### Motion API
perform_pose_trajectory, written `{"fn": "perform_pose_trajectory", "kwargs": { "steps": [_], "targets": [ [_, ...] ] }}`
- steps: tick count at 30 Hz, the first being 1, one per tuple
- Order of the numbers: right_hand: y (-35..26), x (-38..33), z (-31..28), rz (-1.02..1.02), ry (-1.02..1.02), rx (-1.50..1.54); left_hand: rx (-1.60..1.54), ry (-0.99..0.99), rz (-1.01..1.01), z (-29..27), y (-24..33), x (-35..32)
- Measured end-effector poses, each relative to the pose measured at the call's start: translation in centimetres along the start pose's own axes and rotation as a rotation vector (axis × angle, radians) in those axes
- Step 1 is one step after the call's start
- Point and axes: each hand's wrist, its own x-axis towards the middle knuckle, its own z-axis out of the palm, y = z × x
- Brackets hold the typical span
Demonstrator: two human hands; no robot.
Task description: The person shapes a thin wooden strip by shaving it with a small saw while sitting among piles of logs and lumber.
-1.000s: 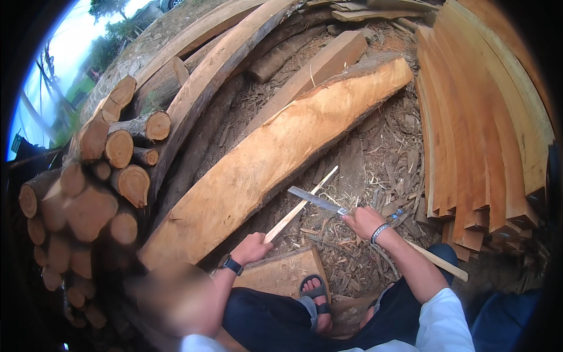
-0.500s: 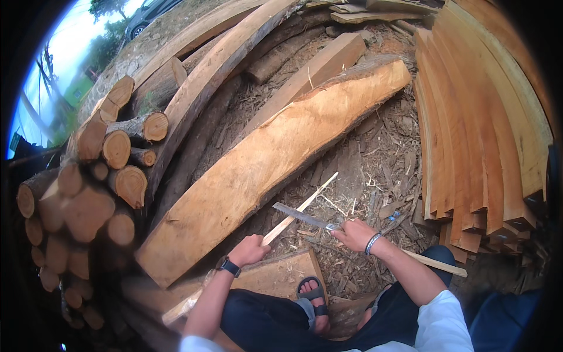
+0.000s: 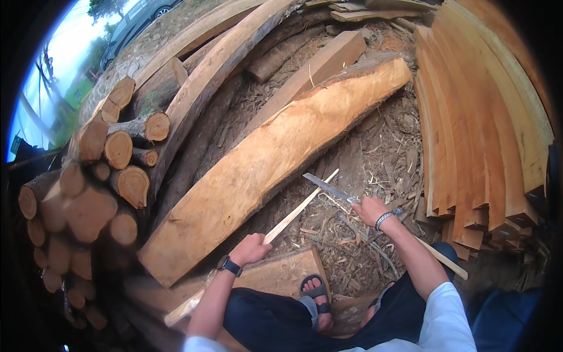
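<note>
My left hand (image 3: 250, 249) is closed round a long pale wooden stick (image 3: 291, 216). Its far end points up and right over the ground; the other end runs back beneath my left forearm. In my right hand (image 3: 372, 210) is a small handsaw (image 3: 328, 187), its narrow metal blade pointing up and left. The blade crosses in front of the stick near its far tip; I cannot tell if they touch. My fingers hide the saw's handle. Beyond both hands lies a thick, bark-edged slab (image 3: 275, 158).
Cut logs (image 3: 91, 216) are piled on the left. Stacked sawn boards (image 3: 469, 129) stand at the right. Another thin stick (image 3: 440, 259) lies by my right knee. A timber block (image 3: 287, 273) sits by my sandalled foot (image 3: 314, 293). Bark and chips cover the ground (image 3: 375, 158).
My right hand has moved the saw right and upward, so its blade now lies nearer the stick's far tip. My left hand keeps its hold on the stick, almost unmoved.
</note>
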Motion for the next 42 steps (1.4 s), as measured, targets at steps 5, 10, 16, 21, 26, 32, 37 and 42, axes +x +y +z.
{"fn": "perform_pose_trajectory", "kwargs": {
  "steps": [5,10,16,21,26,32,37,42],
  "targets": [
    [-1.2,-1.9,2.2,-0.159,-0.085,0.009,-0.021,-0.019,-0.017,0.2,-0.5,0.0],
    [0.2,-0.5,0.5,-0.041,0.017,-0.033,-0.021,-0.013,-0.005,-0.3,0.0,-0.4],
    [-0.2,-1.2,0.9,-0.036,0.013,-0.026,-0.035,-0.006,-0.008,0.2,-0.2,-0.3],
    [-1.8,-2.8,2.0,-0.142,-0.034,-0.06,-0.03,-0.004,-0.034,-0.6,0.2,-0.8],
    [0.3,-0.8,0.9,-0.008,0.047,-0.044,-0.017,0.015,0.011,0.2,-0.5,0.0],
    [-1.9,-2.5,0.8,-0.099,-0.042,0.007,-0.063,-0.002,-0.026,-0.3,-0.4,-0.3],
    [-0.9,-1.7,0.7,-0.06,-0.003,-0.02,-0.092,-0.017,-0.035,-0.3,-0.1,-0.4],
    [-0.2,-1.1,0.4,-0.066,-0.037,0.015,-0.151,-0.048,-0.028,0.3,-1.2,0.1]
  ]
}}
